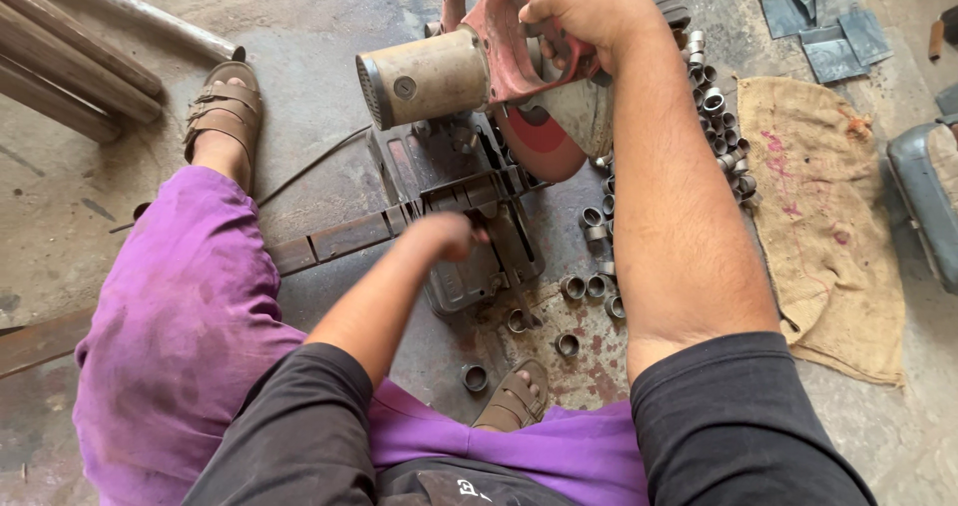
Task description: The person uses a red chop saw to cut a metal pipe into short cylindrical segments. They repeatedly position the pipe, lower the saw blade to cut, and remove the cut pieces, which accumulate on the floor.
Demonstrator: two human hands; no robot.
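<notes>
While your right hand [579, 12] wraps the saw [499, 62] handle, blade raised, keep your left hand [449, 235], closed on the bar [339, 239] at the vise, left of the blade; rings [599, 286] lie right

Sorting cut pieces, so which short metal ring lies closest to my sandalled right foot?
The lone short metal ring just left of the sandalled right foot, apart from the other rings.

A metal workshop: a chop saw [479, 97] on stained concrete floor [319, 27], cut pipe rings [718, 117], steel bars [70, 67].
</notes>
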